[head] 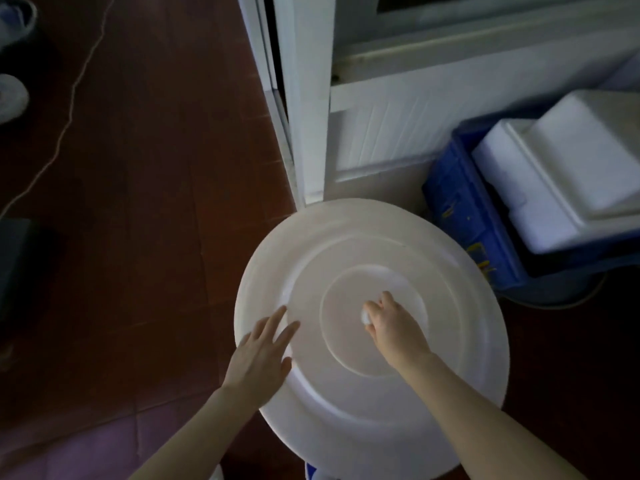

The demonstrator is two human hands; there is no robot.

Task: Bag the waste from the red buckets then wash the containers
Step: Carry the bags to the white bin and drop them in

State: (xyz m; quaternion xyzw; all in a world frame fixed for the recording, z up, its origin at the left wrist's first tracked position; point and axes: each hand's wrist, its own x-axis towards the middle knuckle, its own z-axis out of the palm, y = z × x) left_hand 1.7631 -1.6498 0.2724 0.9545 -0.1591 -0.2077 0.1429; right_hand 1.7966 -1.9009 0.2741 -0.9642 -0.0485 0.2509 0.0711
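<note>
A wide round white lid [363, 237] is seen lying flat over a container, of which only a blue sliver [311, 474] shows at the bottom edge. The lid stands on the red floor [156, 168], just beside a white door frame [304, 98] and a blue crate [453, 202] holding foam boxes [554, 174]. No red bucket is in view.

The small knob [366, 317] at the lid's centre is pinched by the right hand [391, 327], fingers curled round it. The left hand [259, 355] is laid with fingers straight and spread on the lid's left rim.

The lid lies directly beneath both hands. A straight lift by the knob is judged likely, the right hand being the nearer to the centre and the left steadying the edge.
</note>
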